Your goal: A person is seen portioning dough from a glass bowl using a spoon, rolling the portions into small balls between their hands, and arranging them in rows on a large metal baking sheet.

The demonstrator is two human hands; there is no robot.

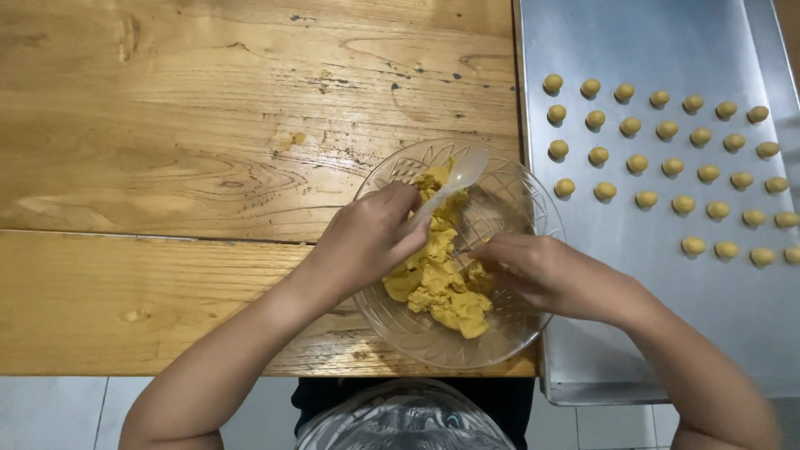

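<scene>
A clear cut-glass bowl [508,193] sits at the wooden table's front edge with a lump of yellow dough [437,283] inside. My left hand [367,237] reaches into the bowl from the left and grips a translucent plastic spoon [460,173], whose scoop points up and to the right. My right hand [542,268] comes in from the right, its fingertips pinching at the dough in the middle of the bowl.
A metal baking tray [642,33] lies to the right of the bowl, holding several rows of small yellow dough balls [637,163]. The wooden table [167,150] stretches to the left. White floor tiles [50,412] show below the table edge.
</scene>
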